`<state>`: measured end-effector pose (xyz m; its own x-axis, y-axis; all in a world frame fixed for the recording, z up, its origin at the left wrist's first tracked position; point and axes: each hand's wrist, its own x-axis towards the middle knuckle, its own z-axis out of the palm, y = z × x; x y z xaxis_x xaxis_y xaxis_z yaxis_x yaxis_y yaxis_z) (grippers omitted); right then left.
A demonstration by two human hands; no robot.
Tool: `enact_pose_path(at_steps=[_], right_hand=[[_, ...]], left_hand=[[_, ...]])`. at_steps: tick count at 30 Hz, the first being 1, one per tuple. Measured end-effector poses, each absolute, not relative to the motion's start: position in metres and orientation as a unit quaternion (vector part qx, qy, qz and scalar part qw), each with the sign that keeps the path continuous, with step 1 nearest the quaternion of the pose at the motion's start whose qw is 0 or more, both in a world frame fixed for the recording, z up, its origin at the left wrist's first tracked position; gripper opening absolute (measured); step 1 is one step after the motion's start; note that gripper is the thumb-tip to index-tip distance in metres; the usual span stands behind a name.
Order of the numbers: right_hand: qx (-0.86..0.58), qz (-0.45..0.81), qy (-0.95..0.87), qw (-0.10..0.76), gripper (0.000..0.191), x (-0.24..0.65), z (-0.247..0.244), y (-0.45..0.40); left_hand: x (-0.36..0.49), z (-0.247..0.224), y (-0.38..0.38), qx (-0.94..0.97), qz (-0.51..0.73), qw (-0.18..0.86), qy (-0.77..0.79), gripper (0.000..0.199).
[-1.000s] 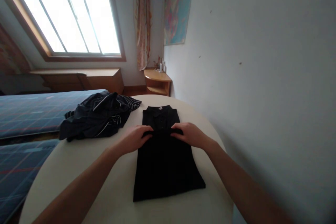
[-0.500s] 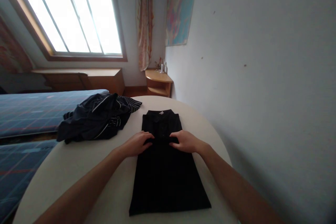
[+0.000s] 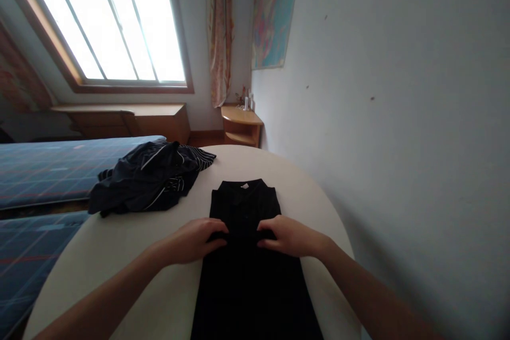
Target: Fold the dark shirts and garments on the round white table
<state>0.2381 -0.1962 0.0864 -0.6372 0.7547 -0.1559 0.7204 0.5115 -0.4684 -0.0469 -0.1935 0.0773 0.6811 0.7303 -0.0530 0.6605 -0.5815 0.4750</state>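
Note:
A black collared shirt (image 3: 255, 292) lies folded into a long narrow shape on the white round table (image 3: 314, 204), its collar at the far end with a small pale label inside. My left hand (image 3: 195, 241) pinches the fabric at the left part of the chest, thumb below and fingers above. On the right part, my right hand (image 3: 292, 236) pinches the same crosswise fold of cloth. Between the two hands the fold runs roughly level across the shirt. The near end of the shirt passes out of view at the bottom.
A crumpled heap of dark clothes (image 3: 147, 178) with white stripes rests on the table's left side. Beyond it are blue plaid mattresses (image 3: 48, 170). The white wall (image 3: 398, 143) stands close on the right, and a small wooden corner shelf (image 3: 242, 116) stands behind the table.
Both hands, still pinching the cloth, have come nearer to me. The whole shirt has slid along with them, so its near end has left the view.

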Motion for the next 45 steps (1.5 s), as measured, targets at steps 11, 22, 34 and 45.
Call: enact_pose_path(at_steps=[11, 22, 34, 45], right_hand=[[-0.477, 0.068, -0.850, 0.211, 0.025, 0.241, 0.129, -0.116], [-0.480, 0.180, -0.847, 0.141, 0.030, 0.259, 0.079, -0.070], [-0.480, 0.241, -0.765, 0.357, 0.034, 0.274, 0.063, -0.058], [-0.525, 0.269, -0.674, 0.444, 0.041, 0.263, 0.010, -0.037]], left_hand=[[-0.041, 0.120, -0.118, 0.862, 0.188, 0.045, 0.469, 0.024], [-0.045, 0.053, -0.081, 0.819, 0.211, 0.144, 0.514, 0.026], [-0.055, 0.044, -0.068, 0.705, 0.422, 0.250, 0.512, 0.041], [-0.043, 0.010, -0.062, 0.653, 0.447, 0.256, 0.556, 0.039]])
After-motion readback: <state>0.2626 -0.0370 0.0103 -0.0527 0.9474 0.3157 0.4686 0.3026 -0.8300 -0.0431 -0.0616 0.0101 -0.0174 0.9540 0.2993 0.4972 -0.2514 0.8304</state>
